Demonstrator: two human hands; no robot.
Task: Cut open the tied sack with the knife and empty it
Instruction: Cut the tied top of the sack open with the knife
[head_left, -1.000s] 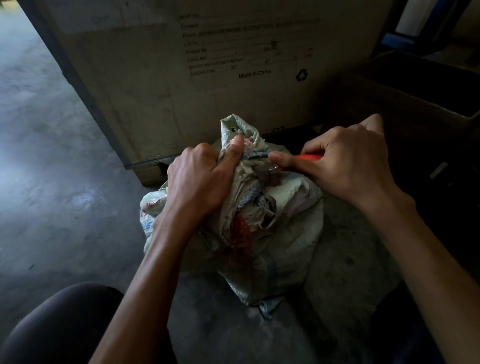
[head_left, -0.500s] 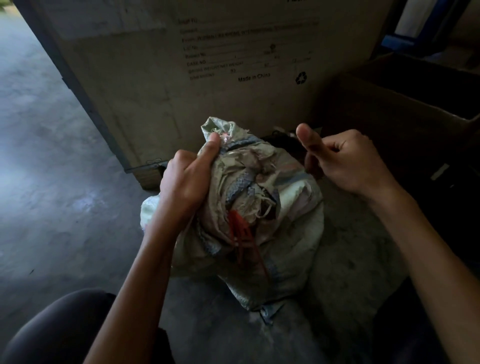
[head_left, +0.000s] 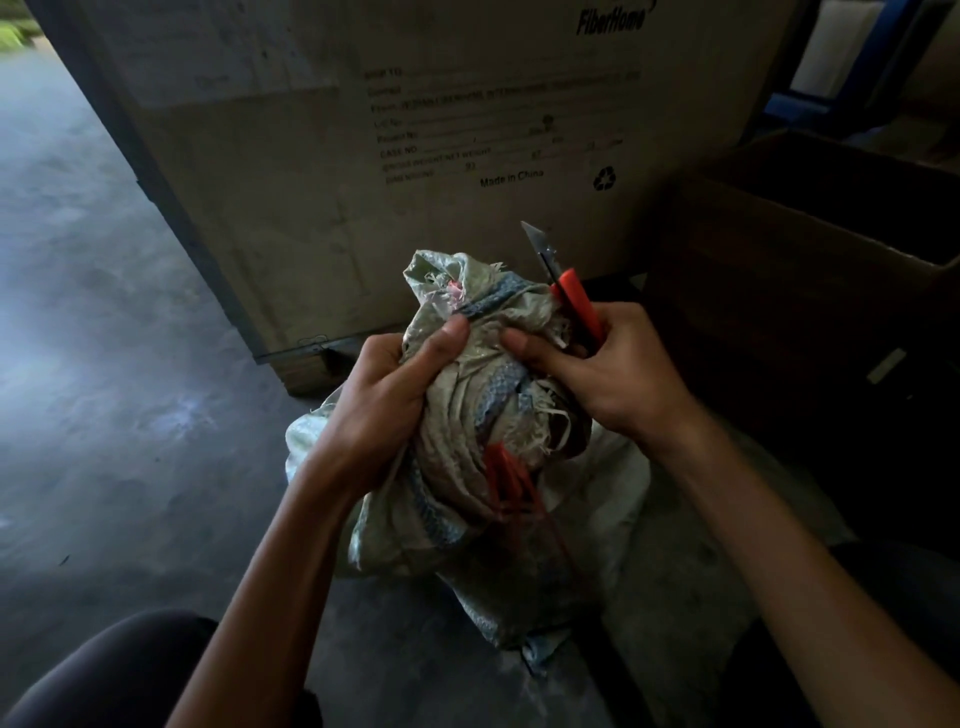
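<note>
Closest to me are the person's dark-clad knees, and between them on the concrete floor (head_left: 104, 364) sits the one woven sack (head_left: 467, 545), slumped, its gathered neck pulled up towards the chest. The left hand (head_left: 387, 387) is clenched tight round that neck from the left, thumb pressed into the bunched cloth. The right hand (head_left: 618, 371) does two jobs at once: its fingers are curled round the orange handle of the one knife (head_left: 569, 296) while the thumb pushes against the sack's neck just beside the left thumb. The blade is out and points up and away, clear of the cloth. That is where I judge the trouble lies: the two thumbs sit almost touching, so a slip as the blade comes back down could nick the left hand, and a loose grip on the handle while the thumb works the cloth could let the knife twist or drop. One bundle of red string (head_left: 506, 480) hangs loose down the front of the sack; whether another tie holds the neck I cannot tell, and tugging blindly could spill the contents sideways. Behind stands one large printed carton (head_left: 415, 156), and to the right one open cardboard box (head_left: 805, 249) in shadow.
</note>
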